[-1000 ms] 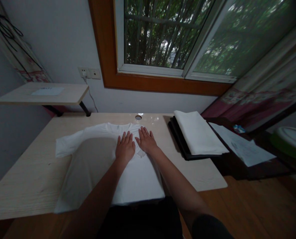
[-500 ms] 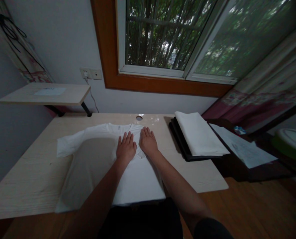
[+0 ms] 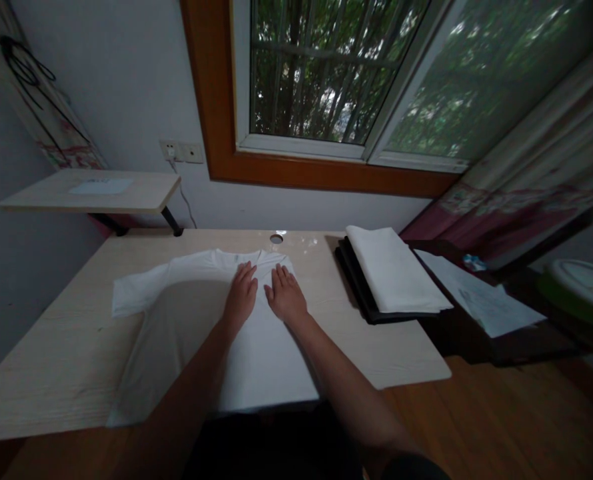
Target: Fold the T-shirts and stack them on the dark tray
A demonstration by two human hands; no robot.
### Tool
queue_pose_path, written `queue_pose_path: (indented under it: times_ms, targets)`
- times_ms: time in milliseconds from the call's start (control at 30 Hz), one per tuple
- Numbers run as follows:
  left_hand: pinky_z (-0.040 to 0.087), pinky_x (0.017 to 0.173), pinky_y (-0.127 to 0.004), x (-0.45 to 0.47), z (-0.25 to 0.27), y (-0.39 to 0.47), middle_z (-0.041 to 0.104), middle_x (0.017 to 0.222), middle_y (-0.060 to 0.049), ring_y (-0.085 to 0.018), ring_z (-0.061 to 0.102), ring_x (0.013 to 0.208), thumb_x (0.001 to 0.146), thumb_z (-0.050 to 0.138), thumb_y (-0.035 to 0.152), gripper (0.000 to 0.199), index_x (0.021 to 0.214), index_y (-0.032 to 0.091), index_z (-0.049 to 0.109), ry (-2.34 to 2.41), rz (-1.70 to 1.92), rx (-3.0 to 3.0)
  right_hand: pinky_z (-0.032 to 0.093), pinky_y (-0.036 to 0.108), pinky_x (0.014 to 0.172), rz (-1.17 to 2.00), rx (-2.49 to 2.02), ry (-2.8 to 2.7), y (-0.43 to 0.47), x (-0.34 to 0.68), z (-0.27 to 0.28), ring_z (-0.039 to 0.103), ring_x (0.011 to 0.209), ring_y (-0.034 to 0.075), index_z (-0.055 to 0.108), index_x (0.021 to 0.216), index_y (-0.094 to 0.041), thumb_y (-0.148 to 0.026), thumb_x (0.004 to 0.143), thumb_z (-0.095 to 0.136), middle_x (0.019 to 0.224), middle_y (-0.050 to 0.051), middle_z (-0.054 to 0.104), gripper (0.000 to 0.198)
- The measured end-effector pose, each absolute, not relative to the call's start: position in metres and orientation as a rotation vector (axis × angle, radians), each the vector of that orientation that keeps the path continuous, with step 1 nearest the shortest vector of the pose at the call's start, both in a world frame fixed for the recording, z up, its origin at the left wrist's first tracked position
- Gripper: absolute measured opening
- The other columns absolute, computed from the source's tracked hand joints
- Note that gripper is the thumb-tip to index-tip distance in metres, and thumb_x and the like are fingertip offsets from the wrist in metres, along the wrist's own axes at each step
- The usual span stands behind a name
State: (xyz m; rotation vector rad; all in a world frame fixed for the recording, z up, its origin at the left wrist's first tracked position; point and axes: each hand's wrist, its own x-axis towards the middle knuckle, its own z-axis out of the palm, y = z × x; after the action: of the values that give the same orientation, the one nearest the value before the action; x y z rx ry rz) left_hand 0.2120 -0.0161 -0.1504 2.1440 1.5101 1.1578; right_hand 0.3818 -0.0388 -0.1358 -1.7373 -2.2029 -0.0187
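Observation:
A white T-shirt (image 3: pixel 186 313) lies spread on the pale wooden table (image 3: pixel 61 360), its collar toward the window and its left sleeve stretched out. The right side of the shirt is folded in over its middle. My left hand (image 3: pixel 241 293) rests flat on the shirt just below the collar, fingers stretched out. Beside it, my right hand (image 3: pixel 285 293) lies flat on the folded part near the right shoulder. Neither hand grips the cloth. My forearms hide some of the shirt's lower half.
A stack of folded cloths, white (image 3: pixel 396 270) over black (image 3: pixel 354 283), sits on the table's right side. A small raised shelf (image 3: pixel 141 193) stands at the back left. A cable hole (image 3: pixel 276 239) is near the back edge. Right of the table, a paper sheet (image 3: pixel 471 293) lies on a dark surface.
My left hand has slid slightly left. The right hand has moved a little left and toward me, off the shoulder edge. The shirt stays in place.

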Motion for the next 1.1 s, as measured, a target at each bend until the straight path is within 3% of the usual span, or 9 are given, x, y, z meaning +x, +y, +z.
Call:
queue_pose_path:
  times_ms: [233,500,867,1100]
  targets:
    - [0.026,0.124,-0.061,0.121,-0.147,-0.022,0.043,0.162,-0.016,-0.034,0.028,0.156,0.105,0.035,0.041,0.053,0.150,0.017,0.048,1.811,0.739,2.498,0.023,0.045,0.128,-0.033,-1.763,-2.241,-0.041,0.394,-0.135,0.025,0.157,0.029,0.039,0.157,-0.004,-0.043,0.108,0.035,0.167,0.019,0.028,0.063]
    - [0.030,0.123,-0.056,0.062,-0.149,-0.053,0.042,0.162,-0.018,-0.035,0.036,0.152,0.104,0.031,0.041,0.058,0.149,0.011,0.051,1.999,0.410,2.593,0.022,0.046,0.128,-0.046,-1.749,-2.301,-0.045,0.420,-0.137,0.024,0.157,0.030,0.036,0.159,-0.003,-0.045,0.108,0.034,0.168,0.018,0.025,0.066]
    - [0.028,0.122,-0.061,0.089,-0.150,-0.115,0.035,0.165,-0.021,-0.039,0.031,0.154,0.104,0.034,0.044,0.060,0.153,0.011,0.047,2.032,0.411,2.601,0.025,0.048,0.128,-0.052,-1.667,-2.362,-0.071,0.446,-0.140,0.022,0.158,0.028,0.034,0.160,-0.007,-0.046,0.108,0.033,0.168,0.016,0.024,0.065]
    - [0.030,0.121,-0.062,0.090,-0.148,-0.080,0.036,0.165,-0.021,-0.039,0.031,0.154,0.103,0.035,0.048,0.061,0.152,0.013,0.047,1.969,0.466,2.563,0.024,0.047,0.128,-0.039,-1.711,-2.362,-0.073,0.447,-0.139,0.021,0.158,0.028,0.033,0.160,-0.006,-0.046,0.108,0.035,0.168,0.016,0.024,0.066]
